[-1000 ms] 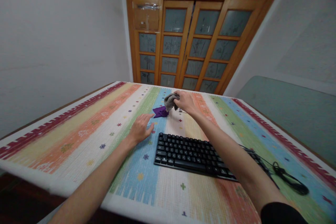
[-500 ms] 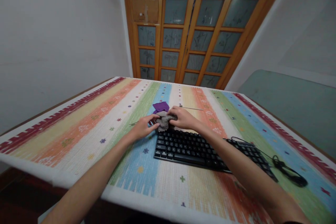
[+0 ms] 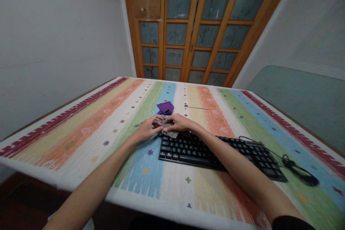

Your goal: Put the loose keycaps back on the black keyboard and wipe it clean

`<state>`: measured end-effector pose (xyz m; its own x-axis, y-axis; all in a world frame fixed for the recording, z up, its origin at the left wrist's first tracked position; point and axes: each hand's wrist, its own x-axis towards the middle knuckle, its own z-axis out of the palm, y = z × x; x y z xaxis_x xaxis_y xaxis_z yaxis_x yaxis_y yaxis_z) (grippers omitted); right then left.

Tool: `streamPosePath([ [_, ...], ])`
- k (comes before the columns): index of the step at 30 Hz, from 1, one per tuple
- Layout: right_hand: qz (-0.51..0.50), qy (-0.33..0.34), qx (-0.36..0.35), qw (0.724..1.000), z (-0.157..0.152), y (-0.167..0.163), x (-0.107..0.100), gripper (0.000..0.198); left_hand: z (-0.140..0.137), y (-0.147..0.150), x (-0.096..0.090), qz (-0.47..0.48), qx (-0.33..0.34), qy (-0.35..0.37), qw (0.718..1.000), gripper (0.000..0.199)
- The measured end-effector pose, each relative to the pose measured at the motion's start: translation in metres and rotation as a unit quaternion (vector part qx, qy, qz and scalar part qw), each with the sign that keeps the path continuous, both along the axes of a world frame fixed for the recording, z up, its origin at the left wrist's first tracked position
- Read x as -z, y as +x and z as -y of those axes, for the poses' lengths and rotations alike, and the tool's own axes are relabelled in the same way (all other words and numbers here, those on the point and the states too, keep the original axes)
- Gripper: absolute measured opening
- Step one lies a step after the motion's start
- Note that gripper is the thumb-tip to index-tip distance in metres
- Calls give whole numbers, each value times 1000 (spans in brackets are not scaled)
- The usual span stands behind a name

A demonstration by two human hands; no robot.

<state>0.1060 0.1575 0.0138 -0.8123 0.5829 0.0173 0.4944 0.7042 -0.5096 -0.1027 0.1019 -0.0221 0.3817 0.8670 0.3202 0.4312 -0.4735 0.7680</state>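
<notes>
A crumpled grey cloth [image 3: 171,134] is bunched over the upper left corner of a black keyboard [image 3: 194,150]. My left hand [image 3: 147,129] curls at the cloth's left side, thumb and fingertips on it. From the other side my right hand [image 3: 180,122] pinches the cloth between thumb and fingers, and the two hands' fingertips almost meet. Just beyond them lies a folded purple cloth [image 3: 165,107]. The keyboard's top left keys are hidden under the grey cloth and my right hand.
A thin rod with a dark tip [image 3: 198,107] lies behind my right hand. Left of my left hand is a small slim object [image 3: 138,124], too unclear to name. The keyboard's coiled cable [image 3: 302,172] rests at the right on the striped tablecloth [image 3: 86,143]. A greenish board [image 3: 299,97] stands beyond the table's right edge.
My right hand has shifted slightly left, closer to my left hand, and the grey cloth is now more covered by fingers. The view has tilted down a little.
</notes>
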Motion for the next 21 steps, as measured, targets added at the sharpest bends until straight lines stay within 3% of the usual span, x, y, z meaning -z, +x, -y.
streamPosePath([
  [7, 28, 20, 2, 999, -9, -7, 3, 16, 2, 1, -3, 13, 9, -3, 1000, 26],
  [13, 23, 42, 48, 998, -8, -10, 5, 9, 0, 1, 0, 31, 5, -5, 999, 22],
  [21, -55, 72, 126, 988, -13, 14, -4, 31, 0, 1, -4, -15, -36, 44, 998, 15],
])
